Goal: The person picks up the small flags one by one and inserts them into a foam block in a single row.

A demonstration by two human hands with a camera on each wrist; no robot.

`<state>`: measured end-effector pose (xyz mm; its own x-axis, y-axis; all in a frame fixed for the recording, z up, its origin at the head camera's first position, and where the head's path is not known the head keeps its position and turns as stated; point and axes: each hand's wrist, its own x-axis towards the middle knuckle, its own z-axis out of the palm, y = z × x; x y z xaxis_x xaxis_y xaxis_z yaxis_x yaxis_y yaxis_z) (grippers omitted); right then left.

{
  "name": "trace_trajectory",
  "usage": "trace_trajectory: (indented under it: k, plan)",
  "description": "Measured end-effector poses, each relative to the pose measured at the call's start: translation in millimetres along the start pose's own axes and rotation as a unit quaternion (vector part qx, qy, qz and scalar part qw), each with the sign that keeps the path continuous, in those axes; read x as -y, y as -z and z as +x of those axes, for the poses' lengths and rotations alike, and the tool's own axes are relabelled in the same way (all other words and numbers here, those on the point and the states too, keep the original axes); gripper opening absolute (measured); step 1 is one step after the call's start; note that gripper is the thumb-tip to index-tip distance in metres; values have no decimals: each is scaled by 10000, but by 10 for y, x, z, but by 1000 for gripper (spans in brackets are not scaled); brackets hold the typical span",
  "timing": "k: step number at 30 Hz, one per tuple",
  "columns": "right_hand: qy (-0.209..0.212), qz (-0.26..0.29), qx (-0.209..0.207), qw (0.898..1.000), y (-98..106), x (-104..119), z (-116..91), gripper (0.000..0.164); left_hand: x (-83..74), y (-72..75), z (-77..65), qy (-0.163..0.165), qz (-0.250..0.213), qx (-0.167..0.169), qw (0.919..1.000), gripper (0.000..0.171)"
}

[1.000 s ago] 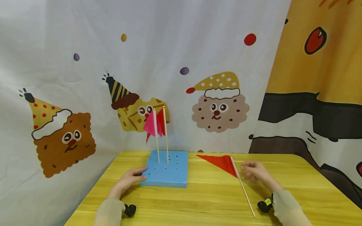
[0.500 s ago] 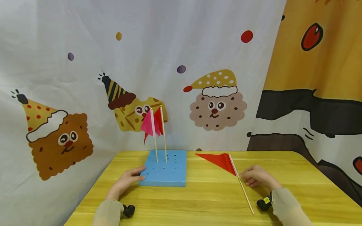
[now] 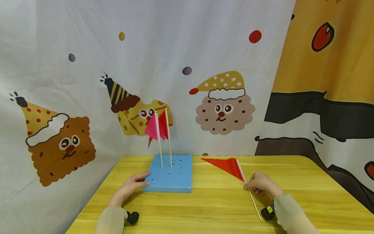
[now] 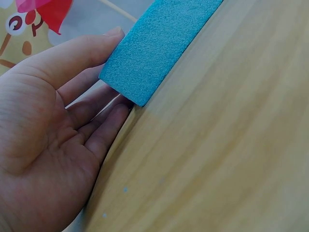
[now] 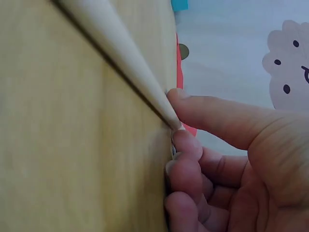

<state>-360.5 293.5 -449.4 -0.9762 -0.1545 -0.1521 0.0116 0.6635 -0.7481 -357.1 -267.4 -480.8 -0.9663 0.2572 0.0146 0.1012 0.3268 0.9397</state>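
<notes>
My left hand rests at the left side of a blue foam block with small holes in its top. Its thumb touches the block's corner edge in the left wrist view, and the other fingers lie loosely along the side. Two sticks stand upright in the block, bearing a pink flag and a red flag. On the right, my right hand pinches the wooden stick of a red triangular flag just below the cloth. That stick lies along the table, thumb and index finger at either side of it.
A yellow wood-grain table carries everything. Behind it hangs a white curtain printed with cartoon biscuits. Black wrist devices, one at the left and one at the right, sit by the sleeves.
My right hand has come down and left onto the loose flag's stick, and its thumb and index finger have closed on it. The left hand has stayed at the block. The view has shifted slightly.
</notes>
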Motion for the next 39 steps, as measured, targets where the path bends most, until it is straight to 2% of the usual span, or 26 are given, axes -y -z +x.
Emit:
trace_trajectory:
  k: [5,11,17,24,32,39]
  plan:
    - [9,145,6,9999,-1,7,7,46,3,-10,1,-80,-1,-39,10000,58]
    - [-99,191,-216,9995,-8,25,-5,42,-10,-18,0,-19,-25,-59,10000,57]
    - [-126,352,-558,9977,1,8,-4,22,-9,-20,7,-5,-51,-17,10000,58]
    - [-170,778,-709,9943,44,-51,37,13,-12,-3,19,-19,-12,-8,10000,58]
    - [-293,1432,-428,9883,64,-155,92,42,-25,-6,-9,-18,64,-17,10000,58]
    - [-108,2138,170,9767,133,-232,107,40,-34,-5,-13,-21,124,-18,9999,59]
